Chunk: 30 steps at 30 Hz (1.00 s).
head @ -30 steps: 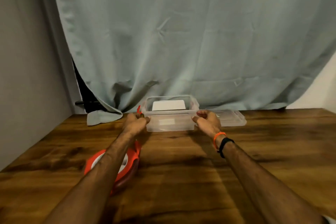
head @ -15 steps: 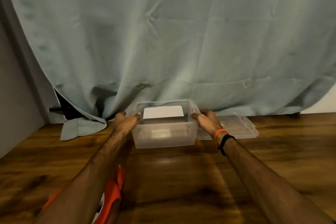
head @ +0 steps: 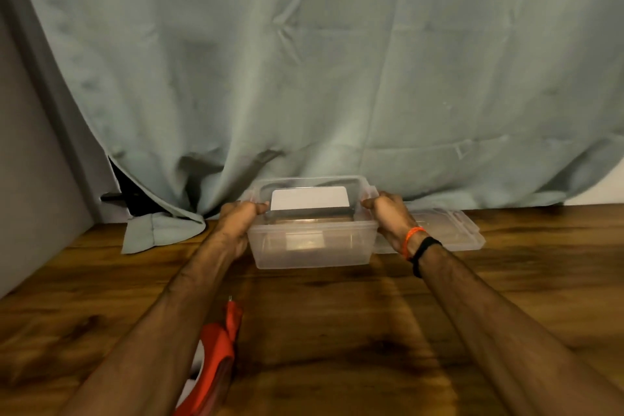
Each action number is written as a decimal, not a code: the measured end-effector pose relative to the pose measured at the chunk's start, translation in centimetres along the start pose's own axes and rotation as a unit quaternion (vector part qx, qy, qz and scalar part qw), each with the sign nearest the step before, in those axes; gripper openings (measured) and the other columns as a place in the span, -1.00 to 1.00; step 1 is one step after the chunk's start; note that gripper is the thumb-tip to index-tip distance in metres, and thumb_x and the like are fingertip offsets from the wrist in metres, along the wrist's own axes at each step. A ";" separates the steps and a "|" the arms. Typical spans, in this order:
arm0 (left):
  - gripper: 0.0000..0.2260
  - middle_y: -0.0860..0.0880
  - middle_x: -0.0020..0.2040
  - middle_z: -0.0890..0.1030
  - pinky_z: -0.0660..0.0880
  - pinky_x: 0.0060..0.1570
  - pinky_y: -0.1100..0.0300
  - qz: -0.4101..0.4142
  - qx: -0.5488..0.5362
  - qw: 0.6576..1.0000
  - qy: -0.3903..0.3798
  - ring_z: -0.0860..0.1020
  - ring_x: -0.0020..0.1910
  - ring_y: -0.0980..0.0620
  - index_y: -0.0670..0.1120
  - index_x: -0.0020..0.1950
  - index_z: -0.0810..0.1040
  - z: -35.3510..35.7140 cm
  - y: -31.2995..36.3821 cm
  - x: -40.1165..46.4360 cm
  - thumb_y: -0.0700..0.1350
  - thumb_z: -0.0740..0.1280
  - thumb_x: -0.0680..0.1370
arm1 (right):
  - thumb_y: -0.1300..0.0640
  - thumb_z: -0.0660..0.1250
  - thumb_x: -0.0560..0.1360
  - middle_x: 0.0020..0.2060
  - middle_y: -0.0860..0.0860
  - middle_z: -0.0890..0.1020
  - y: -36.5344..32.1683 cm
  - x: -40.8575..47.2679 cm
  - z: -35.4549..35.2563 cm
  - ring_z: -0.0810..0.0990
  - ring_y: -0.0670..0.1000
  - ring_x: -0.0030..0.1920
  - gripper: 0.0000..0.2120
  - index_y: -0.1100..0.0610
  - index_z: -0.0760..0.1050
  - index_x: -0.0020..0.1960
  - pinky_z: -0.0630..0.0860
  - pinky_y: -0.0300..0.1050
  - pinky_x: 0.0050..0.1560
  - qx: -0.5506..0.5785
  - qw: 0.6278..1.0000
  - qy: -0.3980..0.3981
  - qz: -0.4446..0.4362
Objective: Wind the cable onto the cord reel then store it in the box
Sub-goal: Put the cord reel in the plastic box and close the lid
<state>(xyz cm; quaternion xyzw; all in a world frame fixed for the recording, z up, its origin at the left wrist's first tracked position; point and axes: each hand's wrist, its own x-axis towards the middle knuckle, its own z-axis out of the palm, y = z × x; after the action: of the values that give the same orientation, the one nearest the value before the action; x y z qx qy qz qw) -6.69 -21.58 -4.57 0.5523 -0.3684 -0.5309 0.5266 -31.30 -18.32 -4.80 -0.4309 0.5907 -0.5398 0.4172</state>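
Left hand [head: 241, 219] and right hand [head: 388, 213] clamping ends of clear plastic box [head: 312, 240]; orange cord reel [head: 212, 358] lying nearer, half hidden under left forearm.

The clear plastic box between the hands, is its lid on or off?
Off. The box is open on top, and its lid lies flat on the table behind the right hand.

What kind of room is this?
Probably a home room or a makeshift recording corner: a dark wood-grain table pushed against a pale grey-green cloth curtain, with a clear plastic storage box held between both hands.
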 end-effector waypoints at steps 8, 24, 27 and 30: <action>-0.68 -0.17 -0.10 0.65 0.58 -0.32 0.07 0.026 0.021 0.999 0.000 0.65 -0.21 -0.11 -0.23 0.29 0.48 -0.7 0.5 -9.9 -0.28 0.39 0.54 | 0.26 0.27 0.49 0.04 0.16 0.68 -1.5 -9.2 -3.4 0.64 0.20 0.08 -0.84 0.09 0.60 -0.04 0.54 0.19 0.20 0.007 1.000 0.009 -0.016; -0.56 -0.23 0.16 0.63 0.64 -0.10 -0.07 -0.009 0.037 0.998 -0.047 0.65 0.02 -0.20 -0.27 0.38 0.44 -0.8 -6.2 -23.7 -0.28 0.44 0.52 | 0.25 0.27 0.48 0.11 0.18 0.64 2.9 -22.9 -10.7 0.59 0.17 0.12 -0.71 0.26 0.56 0.17 0.52 0.16 0.22 -0.035 0.997 0.063 0.017; -0.50 -0.25 0.24 0.60 0.63 0.05 -0.15 -0.019 0.046 0.998 -0.041 0.63 0.11 -0.22 -0.24 0.43 0.38 -0.7 -6.7 -23.9 -0.27 0.45 0.52 | 0.24 0.26 0.50 0.12 0.17 0.63 3.4 -23.4 -10.9 0.58 0.18 0.15 -0.72 0.24 0.56 0.19 0.47 0.19 0.28 -0.037 0.998 0.056 0.011; -0.47 -0.24 0.27 0.58 0.61 0.12 -0.20 -0.025 0.040 0.998 -0.043 0.62 0.14 -0.23 -0.22 0.45 0.36 -0.8 -6.7 -24.0 -0.25 0.45 0.52 | 0.23 0.26 0.51 0.06 0.14 0.65 3.4 -23.5 -10.8 0.59 0.15 0.10 -0.81 0.16 0.59 0.07 0.49 0.19 0.25 -0.028 0.998 0.053 0.004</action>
<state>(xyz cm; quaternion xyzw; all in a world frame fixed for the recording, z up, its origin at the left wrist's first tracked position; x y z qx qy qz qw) -10.90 2.94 -6.42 0.5588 -0.3981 -0.5519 0.4740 -35.28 7.39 -6.76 -0.4109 0.6285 -0.5432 0.3757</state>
